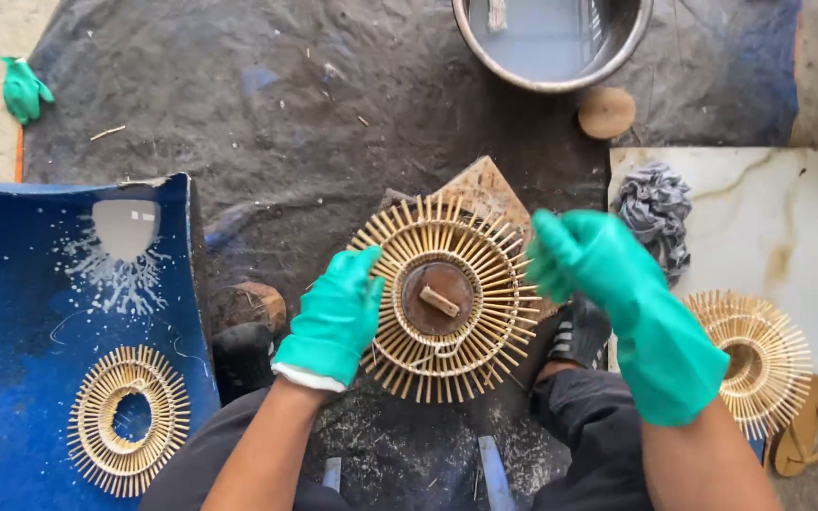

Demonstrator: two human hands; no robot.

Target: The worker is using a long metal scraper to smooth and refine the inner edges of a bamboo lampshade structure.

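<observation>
Your left hand point(336, 320), in a green glove, is closed on the left rim of the round bamboo-stick frame point(447, 298) — fingers curled over the spokes. Your right hand point(591, 255), also gloved, hovers just right of the frame's upper edge with fingers bunched; whether it pinches a strand there cannot be told. The frame sits on a small stand, a rusty disc point(439, 297) with a wooden peg at its centre, between your knees.

Left of the frame, a second stick ring point(129, 419) lies flat on a blue panel point(11, 312). Right of the frame, another woven stick piece point(757, 358) rests at the edge of a pale tile point(778, 227), with a crumpled grey cloth point(656, 213) on that tile. Above the frame — a metal basin point(553, 43) of water. Far up-left of the frame, a spare green glove point(23, 89).
</observation>
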